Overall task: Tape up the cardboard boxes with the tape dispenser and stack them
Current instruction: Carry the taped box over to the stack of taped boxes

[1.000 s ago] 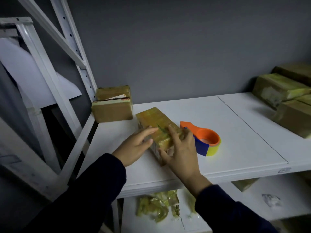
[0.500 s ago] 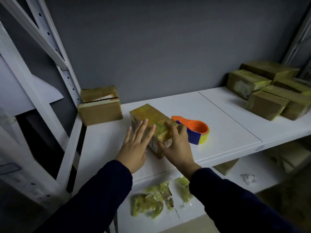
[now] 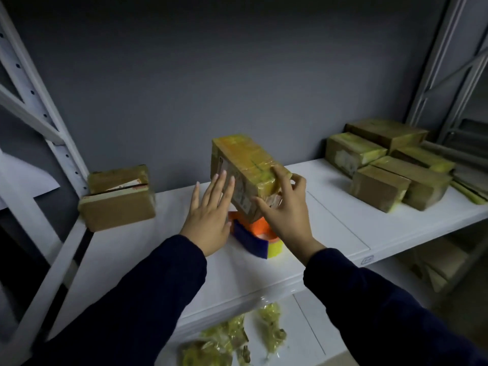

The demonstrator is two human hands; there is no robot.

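One taped box [image 3: 248, 159] hangs in the air above the white shelf [image 3: 330, 220], over the single tape dispenser [image 3: 253, 236] lying there. The right hand [image 3: 287, 215] has its grip clamped on the box's near end. The left hand [image 3: 208, 220] lays straight fingers flat against its side. At the left two boxes [image 3: 118, 207] sit stacked, and at the right five boxes [image 3: 380, 186] cluster together.

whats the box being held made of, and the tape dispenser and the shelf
The taped box, gripped by the right hand: brown cardboard wrapped in glossy yellowish tape, judging by its sheen and wrinkles. The tape dispenser: probably hard plastic, smooth orange and blue. The shelf: smooth matte white board, perhaps painted metal or laminate; the look leaves that open.
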